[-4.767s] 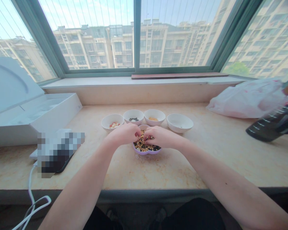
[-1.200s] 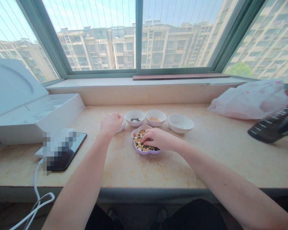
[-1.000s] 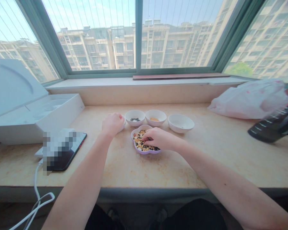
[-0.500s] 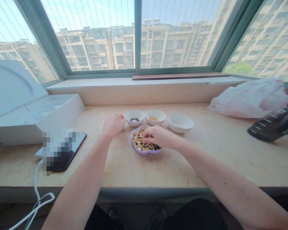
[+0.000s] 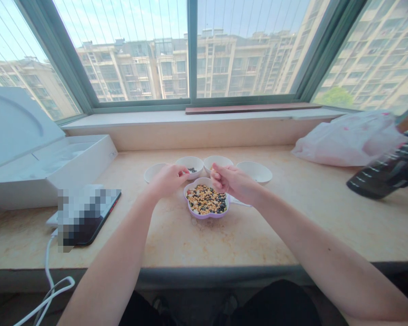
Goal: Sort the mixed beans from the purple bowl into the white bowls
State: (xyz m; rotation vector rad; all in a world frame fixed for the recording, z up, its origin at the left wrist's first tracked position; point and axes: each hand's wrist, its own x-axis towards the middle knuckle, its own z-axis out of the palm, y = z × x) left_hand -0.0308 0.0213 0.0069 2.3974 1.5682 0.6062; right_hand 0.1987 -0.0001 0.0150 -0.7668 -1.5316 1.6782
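A purple flower-shaped bowl [image 5: 209, 216] holds mixed yellow, black and pale beans [image 5: 206, 199]. My right hand [image 5: 234, 182] is above its back right edge, at the front of a white bowl [image 5: 221, 160]. Thumb and finger are pinched there on what looks like a small yellow bean [image 5: 213, 168]. My left hand [image 5: 167, 181] is closed, with its fingertips at the front rim of another white bowl [image 5: 187, 161], which has black beans [image 5: 192, 170] in it. Whatever those fingertips hold is too small to make out.
One more white bowl [image 5: 152, 171] is partly behind my left hand, and another [image 5: 258, 171] stands at the right. A pale flat handle-like piece [image 5: 240, 202] lies beside the purple bowl. Phone [image 5: 105, 213], open white box [image 5: 85, 156], plastic bag [image 5: 343, 140] and dark bottle [image 5: 374, 181] flank them.
My right hand has risen out of the mixed beans to the white bowl behind. My left hand has shifted right to the black-bean bowl, uncovering the leftmost bowl.
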